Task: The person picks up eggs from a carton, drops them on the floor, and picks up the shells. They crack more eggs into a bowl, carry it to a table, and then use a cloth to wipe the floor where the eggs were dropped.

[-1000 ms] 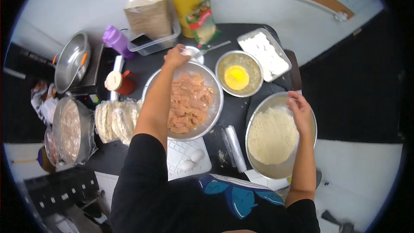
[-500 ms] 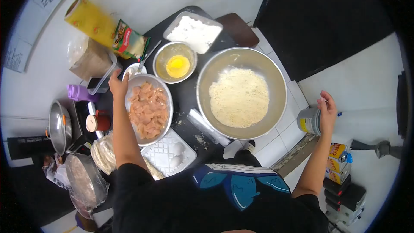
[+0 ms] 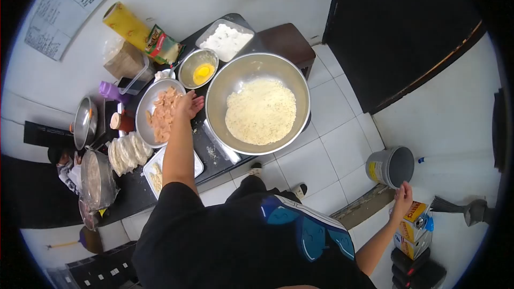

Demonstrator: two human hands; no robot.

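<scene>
My left hand (image 3: 190, 105) is open, its fingers stretched out, above the right rim of a metal bowl of raw chicken pieces (image 3: 162, 108). Just beyond it, a smaller steel bowl (image 3: 185, 73) holds a cracked egg (image 3: 203, 73) with a yellow yolk. To its right sits a large steel basin (image 3: 300, 123) with pale breading flour (image 3: 261, 111) inside. My right hand (image 3: 402, 199) hangs far to the right, near a grey bucket (image 3: 377, 167); its fingers are loosely bent, with nothing visible in them. My left forearm covers part of a white tray (image 3: 198, 166).
A container of white flour (image 3: 227, 42) stands at the back beside a brown stool (image 3: 289, 48). On the left are a purple bottle (image 3: 111, 91), a stack of pale pieces (image 3: 128, 152) and a plastic-wrapped pot (image 3: 98, 179). Yellow-and-white boxes (image 3: 413, 227) sit below my right hand.
My left hand has moved from the chicken bowl's far left rim to its right side. My right hand has lowered from beside the bucket's top, and the view has shifted.
</scene>
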